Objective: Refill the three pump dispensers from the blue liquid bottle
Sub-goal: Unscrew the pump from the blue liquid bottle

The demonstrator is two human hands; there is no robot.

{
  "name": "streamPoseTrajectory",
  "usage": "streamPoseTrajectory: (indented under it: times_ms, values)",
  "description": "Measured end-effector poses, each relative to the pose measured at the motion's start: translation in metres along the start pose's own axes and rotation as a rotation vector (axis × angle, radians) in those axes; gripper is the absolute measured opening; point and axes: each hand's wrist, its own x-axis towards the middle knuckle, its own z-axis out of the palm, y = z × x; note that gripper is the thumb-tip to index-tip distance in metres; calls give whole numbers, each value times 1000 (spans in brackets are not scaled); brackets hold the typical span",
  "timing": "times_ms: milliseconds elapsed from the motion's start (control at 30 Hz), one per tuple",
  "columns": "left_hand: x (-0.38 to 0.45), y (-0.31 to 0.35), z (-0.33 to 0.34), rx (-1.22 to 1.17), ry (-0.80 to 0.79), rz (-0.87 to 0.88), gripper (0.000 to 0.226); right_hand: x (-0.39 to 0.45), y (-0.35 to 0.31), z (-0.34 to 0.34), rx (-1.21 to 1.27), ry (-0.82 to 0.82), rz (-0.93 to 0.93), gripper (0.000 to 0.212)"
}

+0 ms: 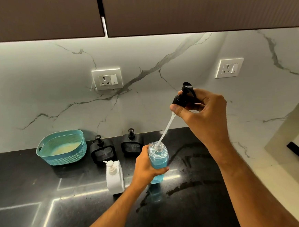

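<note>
left hand (pixel 146 169) grips blue bottle (pixel 158 163) | right hand (pixel 201 107) pinches pump head (pixel 186 97)

Teal basket (pixel 62 147) (woven texture), black counter (pixel 46 220), white grey-veined marble wall (pixel 35 86).

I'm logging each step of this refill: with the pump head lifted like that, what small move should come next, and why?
Probably lift the black pump head in the right hand higher: its tube's tip is inside the blue liquid bottle's neck, which the left hand grips, so pouring can't start.
</note>
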Motion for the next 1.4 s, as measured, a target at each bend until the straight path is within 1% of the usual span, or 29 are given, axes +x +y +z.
streamPoseTrajectory:
  times_ms: [100,367,667,933,1167,1300,1400]
  values:
    - [1,-1,2,-2,0,-7,91,0,1,-5,-5,32,0,28]
    - [1,-3,7,-19,-10,-24,89,-2,10,-11,-16,38,17,32]
    - [0,-16,12,-31,-28,-39,88,-11,24,-10,-34,81,68,36]
    - [1,-27,13,-15,-39,-47,90,-18,36,-13,31,104,117,30]
    - [2,-28,13,-23,-45,-57,89,-25,53,-17,125,204,179,27]
    - [2,-30,14,-30,-46,-66,89,-32,75,-16,140,278,235,27]
    - [1,-29,15,-33,-46,-65,90,-39,94,-16,146,303,259,27]
